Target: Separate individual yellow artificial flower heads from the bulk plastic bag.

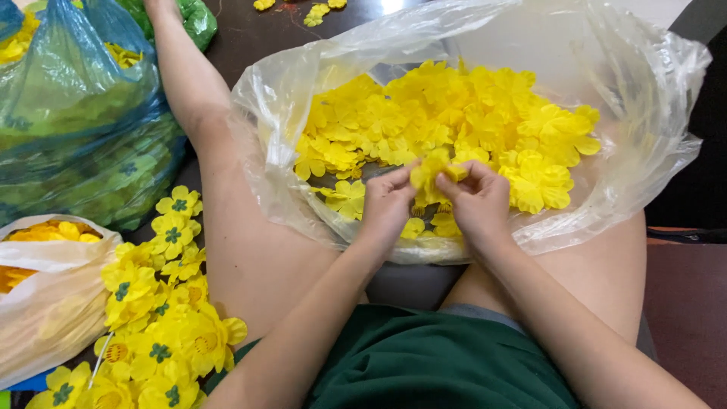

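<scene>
Both of my hands meet over a clear plastic bag resting on my legs. My left hand and my right hand pinch the same yellow fabric flower piece between their fingertips. The bag holds a heap of loose yellow fabric petals. Part of the held piece is hidden by my fingers.
A pile of finished yellow flowers with green centres lies on the floor at my left. A blue plastic bag of green and yellow pieces stands at the far left, a white bag of yellow pieces below it. A few petals lie on the dark floor beyond.
</scene>
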